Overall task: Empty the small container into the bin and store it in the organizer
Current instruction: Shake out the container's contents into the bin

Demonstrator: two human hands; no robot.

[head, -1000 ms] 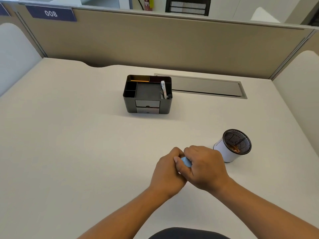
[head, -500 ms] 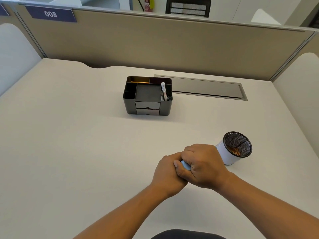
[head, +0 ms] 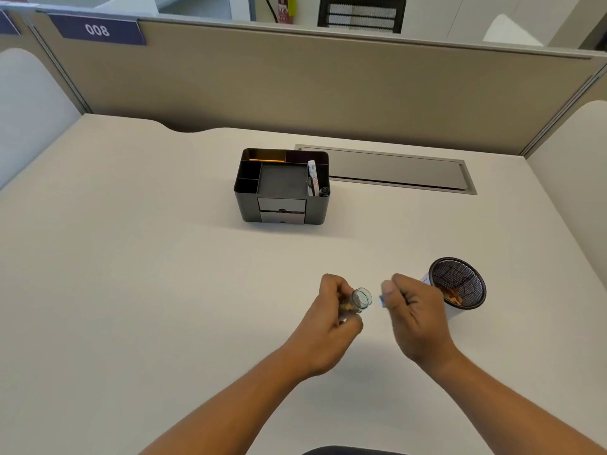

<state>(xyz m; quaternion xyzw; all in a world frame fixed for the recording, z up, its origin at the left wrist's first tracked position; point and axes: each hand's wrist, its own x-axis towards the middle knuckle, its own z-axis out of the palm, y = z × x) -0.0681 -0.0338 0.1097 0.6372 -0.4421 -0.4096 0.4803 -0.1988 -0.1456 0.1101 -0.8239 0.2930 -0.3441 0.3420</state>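
My left hand (head: 331,311) grips a small clear container (head: 359,299) with its open mouth pointing right; brownish bits show inside it. A short gap to the right, my right hand (head: 414,310) pinches the container's blue lid (head: 382,300), mostly hidden by the fingers. The bin (head: 457,285), a white cup with a black mesh liner and some orange scraps at the bottom, stands just right of my right hand. The black desk organizer (head: 282,187), with several compartments and two small drawers, sits farther back at the desk's middle.
A white pen and a black marker stand in the organizer's right compartment, an orange pencil in the back one. A grey cable-tray flap (head: 394,170) lies behind it. Beige partition walls (head: 328,83) close off the desk's far side.
My hands were clasped together around the container; now they have pulled apart, the blue lid has come off in my right hand and the container's mouth is uncovered.
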